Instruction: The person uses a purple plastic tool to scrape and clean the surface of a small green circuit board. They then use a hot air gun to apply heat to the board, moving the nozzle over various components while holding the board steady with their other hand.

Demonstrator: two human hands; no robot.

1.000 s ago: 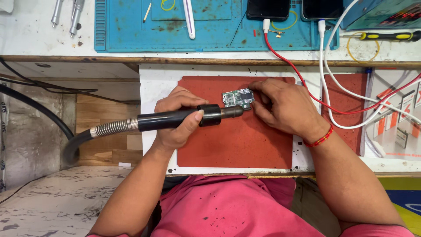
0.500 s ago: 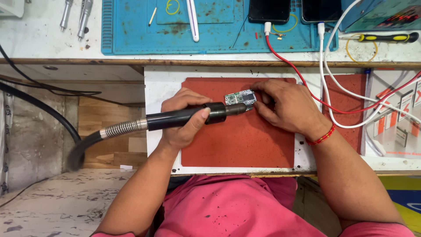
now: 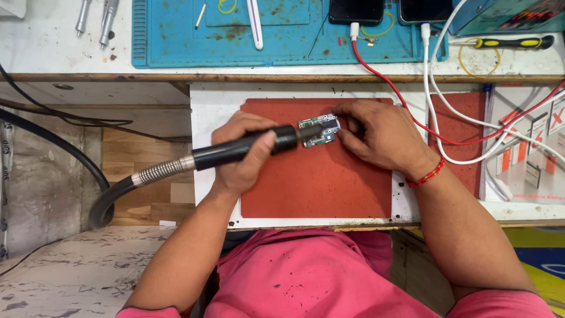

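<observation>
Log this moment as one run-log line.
left hand: grips black hose-fed handpiece, tip at board | right hand: pins small green circuit board | surface: red rectangular mat

Your right hand (image 3: 376, 135) covers the circuit board's (image 3: 319, 130) far end; your left hand (image 3: 241, 154) hides the black handpiece's (image 3: 244, 148) middle, and its tip is too small to tell.

Board on the mat, hands either side of it.
The small green circuit board (image 3: 319, 131) lies on the red rubber mat (image 3: 318, 182), which sits on a white tray (image 3: 215, 106). The left hand (image 3: 244, 154) is left of the board, the right hand (image 3: 376, 136) right. Behind lies the blue silicone work mat (image 3: 176, 35); cables trail right.
</observation>
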